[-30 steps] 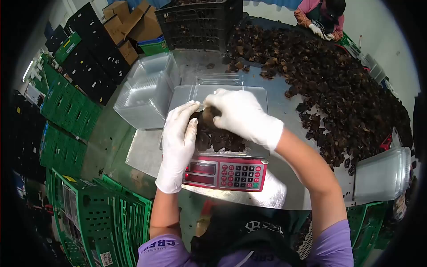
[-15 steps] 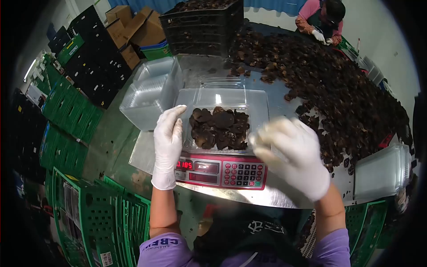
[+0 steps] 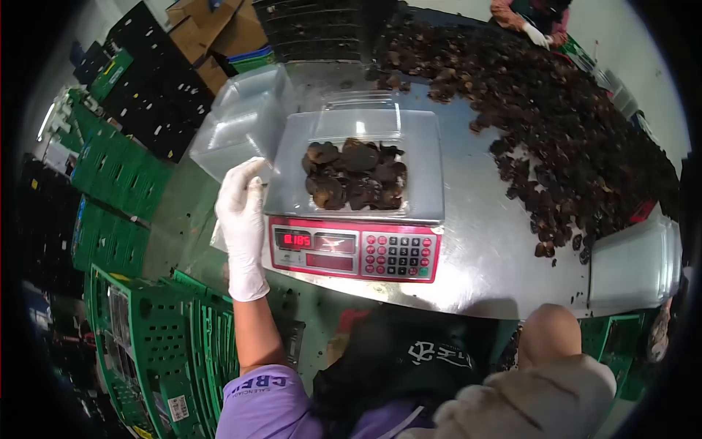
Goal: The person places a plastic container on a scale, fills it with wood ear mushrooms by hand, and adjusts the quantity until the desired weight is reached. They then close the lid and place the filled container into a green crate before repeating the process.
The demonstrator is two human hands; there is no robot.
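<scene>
My left hand (image 3: 243,227), in a white glove, hovers at the left side of the red digital scale (image 3: 292,262). Its thumb stands apart from the curled fingers, with nothing between them. Close to the camera at the bottom right is my right hand (image 3: 526,402), gloved and blurred; its fingers cannot be made out clearly. On the scale's plate (image 3: 425,157) sits a clear plastic clamshell box (image 3: 358,126), lid up, filled with dark brown wood ear mushrooms (image 3: 356,174). The lit display reads about 0.185. Neither hand touches the box.
Stacked clear boxes (image 3: 235,132) stand left of the scale, and clear lids or trays (image 3: 630,263) lie at the right edge. A large heap of mushrooms (image 3: 526,110) covers the table's right side. Another person's gloved hands (image 3: 537,35) work behind it. Green crates (image 3: 157,351) stand at left.
My right hand has drawn back from the box toward my body. My left hand has shifted left, away from the box. The view has tilted down slightly.
</scene>
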